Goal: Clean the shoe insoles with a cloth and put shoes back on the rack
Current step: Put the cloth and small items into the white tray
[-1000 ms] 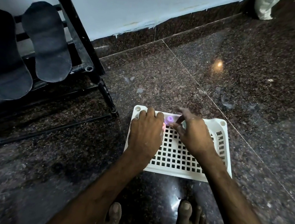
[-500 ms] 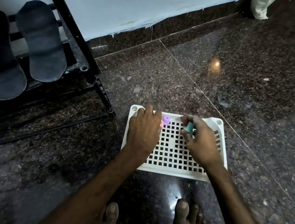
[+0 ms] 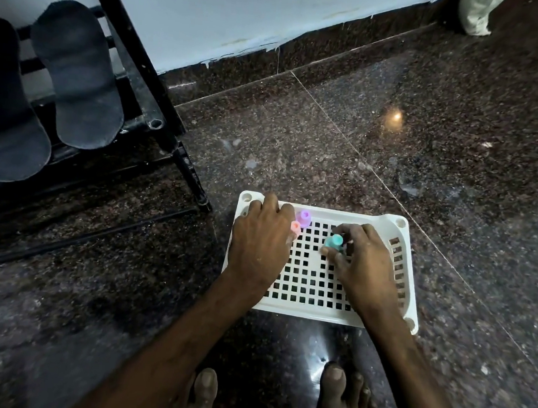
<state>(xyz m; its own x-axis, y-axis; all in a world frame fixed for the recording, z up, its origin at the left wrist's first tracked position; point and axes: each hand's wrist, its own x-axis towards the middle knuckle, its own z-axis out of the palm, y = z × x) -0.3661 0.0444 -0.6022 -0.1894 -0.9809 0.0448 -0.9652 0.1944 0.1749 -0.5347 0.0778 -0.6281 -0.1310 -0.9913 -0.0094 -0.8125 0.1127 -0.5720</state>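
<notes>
The dark speckled floor (image 3: 428, 152) filled most of the view. At its far left edge the black rack (image 3: 125, 45) stood against the pale wall (image 3: 213, 10). Two dark insoles (image 3: 77, 76) leaned side by side on the rack's bars, toes down, the right one near the rack's front post. No cloth and no shoe showed anywhere, so I could not tell whether the wiping was done. With the insoles already on the rack, that part looked settled or set aside.

A white slotted tray (image 3: 402, 228) lay on the floor in front of the person's bare feet (image 3: 341, 402). The left hand (image 3: 260, 245) rested knuckles-up over the tray's far left corner with its fingers bent down. Whether they gripped anything underneath could not be made out. The right hand (image 3: 366, 271) hovered over the tray's far middle, pinching a small teal cap (image 3: 334, 242) between thumb and fingertips. A purple cap (image 3: 304, 218) and a pink cap (image 3: 295, 229) stood just beside the left hand's knuckles. This work seemed apart from the shoes.
</notes>
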